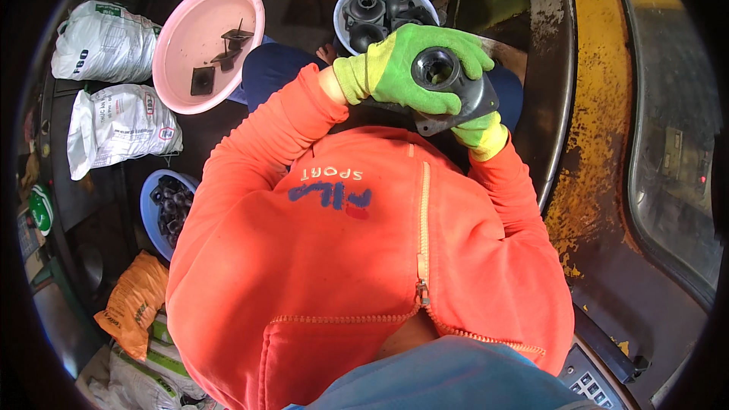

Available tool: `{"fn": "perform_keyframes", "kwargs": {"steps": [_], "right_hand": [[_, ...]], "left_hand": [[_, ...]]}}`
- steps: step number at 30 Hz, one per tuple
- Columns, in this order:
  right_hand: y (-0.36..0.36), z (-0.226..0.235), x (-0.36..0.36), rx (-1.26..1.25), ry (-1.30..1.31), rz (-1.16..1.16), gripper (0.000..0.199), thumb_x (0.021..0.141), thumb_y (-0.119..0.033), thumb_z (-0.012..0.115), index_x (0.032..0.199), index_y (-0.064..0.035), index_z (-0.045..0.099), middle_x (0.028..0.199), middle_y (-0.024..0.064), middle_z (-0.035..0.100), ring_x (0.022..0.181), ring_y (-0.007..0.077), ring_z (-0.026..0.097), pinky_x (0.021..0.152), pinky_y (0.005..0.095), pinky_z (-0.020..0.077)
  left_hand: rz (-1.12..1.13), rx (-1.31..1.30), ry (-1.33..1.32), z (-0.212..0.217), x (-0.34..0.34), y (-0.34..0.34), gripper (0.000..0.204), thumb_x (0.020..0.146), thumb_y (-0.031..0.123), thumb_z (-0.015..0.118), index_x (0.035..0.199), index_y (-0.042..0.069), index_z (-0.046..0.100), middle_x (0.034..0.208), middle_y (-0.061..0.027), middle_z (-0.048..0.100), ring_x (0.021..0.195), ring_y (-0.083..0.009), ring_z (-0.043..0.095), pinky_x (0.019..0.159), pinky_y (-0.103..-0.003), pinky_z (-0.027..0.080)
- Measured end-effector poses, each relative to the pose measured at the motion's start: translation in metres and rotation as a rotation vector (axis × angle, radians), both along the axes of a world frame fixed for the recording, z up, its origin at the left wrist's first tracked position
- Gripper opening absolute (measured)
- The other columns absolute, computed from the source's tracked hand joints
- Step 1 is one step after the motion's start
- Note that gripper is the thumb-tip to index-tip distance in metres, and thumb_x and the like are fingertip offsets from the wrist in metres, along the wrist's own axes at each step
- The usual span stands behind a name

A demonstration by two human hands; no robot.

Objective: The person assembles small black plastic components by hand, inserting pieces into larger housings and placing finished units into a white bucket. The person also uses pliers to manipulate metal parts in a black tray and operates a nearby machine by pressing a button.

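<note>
My left hand point(414, 68), in a green knit glove with a yellow cuff, is closed around a black molded part point(486, 99). This part has a round hollow collar facing up and a wider flange with a corner hole. The left fingers curl over its far side, and the thumb lies along the near side. Coming from the right, my right hand point(480, 130) wears a like glove and sits against the part's underside. Its fingers are hidden behind the part. Just beyond the hands stands a pale blue basin point(341, 0) holding several similar black parts point(367, 6).
Left of my legs is a pink basin point(168, 61) with a few flat dark pieces point(203, 80). White sacks point(114, 42), a blue basin point(149, 216) of small dark parts and an orange bag point(137, 300) line the left. A worn yellow-and-black machine point(588, 144) stands close on the right.
</note>
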State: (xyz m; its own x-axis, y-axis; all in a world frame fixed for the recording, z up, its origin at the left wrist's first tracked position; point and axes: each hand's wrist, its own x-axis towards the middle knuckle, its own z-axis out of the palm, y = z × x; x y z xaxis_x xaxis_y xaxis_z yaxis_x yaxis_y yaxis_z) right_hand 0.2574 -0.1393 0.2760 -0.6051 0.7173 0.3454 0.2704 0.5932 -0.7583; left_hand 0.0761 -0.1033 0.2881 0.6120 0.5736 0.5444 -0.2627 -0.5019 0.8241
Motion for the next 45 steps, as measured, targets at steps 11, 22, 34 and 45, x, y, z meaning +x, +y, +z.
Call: {"fn": "perform_keyframes", "kwargs": {"steps": [11, 22, 34, 45], "right_hand": [[0.013, -0.009, 0.007, 0.242, -0.142, -0.072, 0.075, 0.065, -0.04, 0.087, 0.125, -0.0058, 0.056, 0.12, 0.0072, 0.06, 0.111, 0.0249, 0.057, 0.096, 0.0384, 0.0466], [0.0, -0.008, -0.016, -0.12, 0.261, -0.293, 0.041, 0.085, -0.02, 0.068, 0.121, -0.0059, 0.055, 0.116, 0.0078, 0.061, 0.107, 0.0219, 0.061, 0.089, 0.0339, 0.0502], [-0.003, 0.029, 0.001, -0.148, -0.043, 0.051, 0.071, 0.057, -0.021, 0.09, 0.119, -0.0064, 0.058, 0.112, 0.0056, 0.064, 0.104, 0.0205, 0.061, 0.088, 0.0358, 0.05], [-0.003, -0.003, -0.01, 0.119, 0.034, -0.013, 0.074, 0.067, -0.03, 0.085, 0.128, -0.0055, 0.052, 0.117, 0.0085, 0.061, 0.11, 0.0228, 0.059, 0.092, 0.0353, 0.048]], "left_hand": [[0.039, 0.021, -0.066, -0.001, 0.002, 0.006, 0.045, 0.068, 0.017, 0.078, 0.109, 0.005, 0.064, 0.122, -0.0132, 0.063, 0.126, -0.0328, 0.05, 0.105, -0.044, 0.039], [0.527, 0.054, -0.147, -0.002, 0.022, -0.017, 0.046, 0.064, 0.019, 0.085, 0.105, 0.008, 0.065, 0.116, -0.0098, 0.066, 0.117, -0.032, 0.057, 0.101, -0.042, 0.045], [-0.011, 0.029, -0.056, 0.014, -0.005, -0.007, 0.043, 0.068, 0.014, 0.079, 0.107, 0.004, 0.064, 0.12, -0.0152, 0.064, 0.122, -0.0348, 0.053, 0.101, -0.044, 0.043], [-0.16, 0.042, -0.091, 0.009, -0.006, 0.008, 0.039, 0.066, 0.018, 0.08, 0.101, 0.006, 0.066, 0.112, -0.0105, 0.067, 0.112, -0.0292, 0.059, 0.1, -0.042, 0.045]]}}
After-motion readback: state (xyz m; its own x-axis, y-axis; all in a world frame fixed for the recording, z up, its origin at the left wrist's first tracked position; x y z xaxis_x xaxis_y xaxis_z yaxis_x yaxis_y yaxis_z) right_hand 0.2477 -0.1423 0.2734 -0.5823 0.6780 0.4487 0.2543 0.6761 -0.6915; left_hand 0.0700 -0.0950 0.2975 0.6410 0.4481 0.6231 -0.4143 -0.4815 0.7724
